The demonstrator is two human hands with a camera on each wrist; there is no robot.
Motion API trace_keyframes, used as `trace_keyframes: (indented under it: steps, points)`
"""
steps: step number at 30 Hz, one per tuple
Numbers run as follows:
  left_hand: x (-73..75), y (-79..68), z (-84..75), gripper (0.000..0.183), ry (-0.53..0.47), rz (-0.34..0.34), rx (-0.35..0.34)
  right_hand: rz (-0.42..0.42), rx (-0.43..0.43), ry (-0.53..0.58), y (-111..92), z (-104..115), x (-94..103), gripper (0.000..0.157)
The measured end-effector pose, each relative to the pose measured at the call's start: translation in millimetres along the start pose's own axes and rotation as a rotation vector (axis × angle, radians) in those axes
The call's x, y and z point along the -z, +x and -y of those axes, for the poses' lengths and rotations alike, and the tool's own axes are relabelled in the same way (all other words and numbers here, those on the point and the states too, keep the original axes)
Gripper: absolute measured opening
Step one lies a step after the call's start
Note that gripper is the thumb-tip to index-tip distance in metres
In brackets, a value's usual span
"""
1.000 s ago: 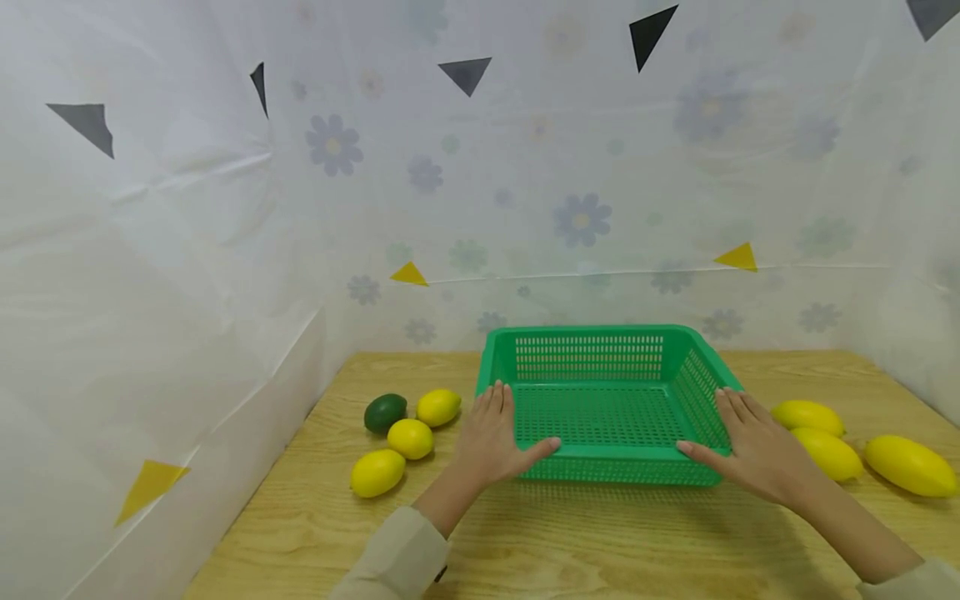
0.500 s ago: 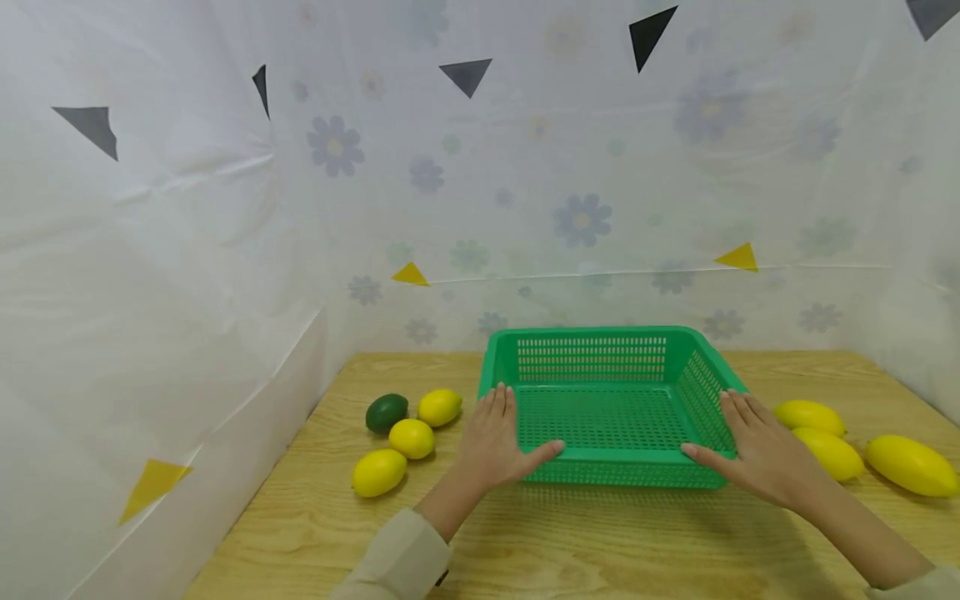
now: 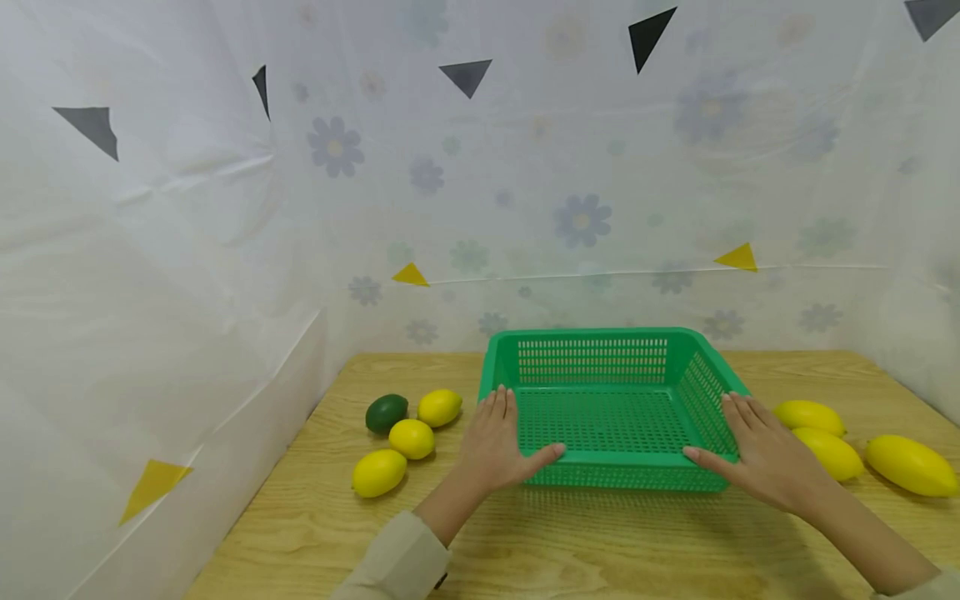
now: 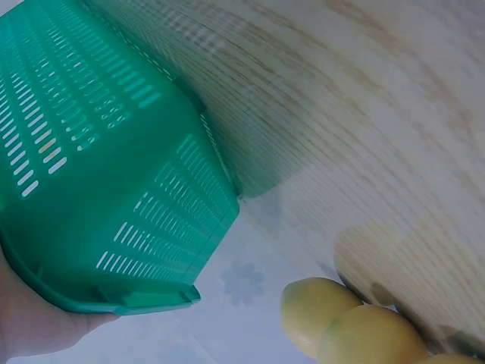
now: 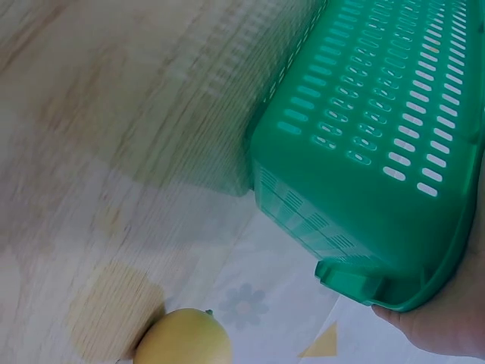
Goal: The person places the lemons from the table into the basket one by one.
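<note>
A green plastic basket (image 3: 600, 457) with slotted walls stands on the wooden table between both hands, nothing inside it. My left hand (image 3: 491, 446) lies at its near left corner, straight fingers over the side rim, thumb along the front rim. At the opposite near corner, my right hand (image 3: 765, 454) rests the same way, its thumb pointing inward on the rim. The left wrist view shows the slotted outer wall (image 4: 163, 216) of the basket, with part of the left hand (image 4: 38, 322) at the rim. Part of the right hand (image 5: 447, 318) appears under the rim in the right wrist view.
Left of the basket are three lemons (image 3: 411, 439) and a dark green fruit (image 3: 387, 414). Several longer yellow fruits (image 3: 911, 465) lie to the right, two of them close behind the right hand. A white flowered sheet (image 3: 525, 167) hangs along the table's back and sides.
The basket has slid very slightly toward the person and to the right, both hands moving with it. The fruits have stayed in place.
</note>
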State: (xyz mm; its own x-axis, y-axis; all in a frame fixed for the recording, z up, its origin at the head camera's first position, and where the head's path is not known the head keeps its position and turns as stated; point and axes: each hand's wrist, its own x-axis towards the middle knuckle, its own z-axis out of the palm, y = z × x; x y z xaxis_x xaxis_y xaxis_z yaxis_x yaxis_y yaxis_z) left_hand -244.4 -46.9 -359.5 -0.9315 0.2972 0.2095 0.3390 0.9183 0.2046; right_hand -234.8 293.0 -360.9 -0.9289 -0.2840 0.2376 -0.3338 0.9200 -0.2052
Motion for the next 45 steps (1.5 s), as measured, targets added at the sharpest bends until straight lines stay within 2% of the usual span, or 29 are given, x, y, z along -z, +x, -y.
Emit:
trace_keyframes:
  steps: [29, 45]
  points:
    - [-0.2, -8.1, -0.9, 0.098, -0.002, -0.003, -0.014, 0.008, -0.007, 0.010, -7.9, 2.1, -2.8, 0.096]
    - [2.4, -13.7, -0.9, 0.098, -0.055, 0.015, -0.005, 0.004, -0.002, 0.013, -11.6, 3.5, -3.8, 0.094]
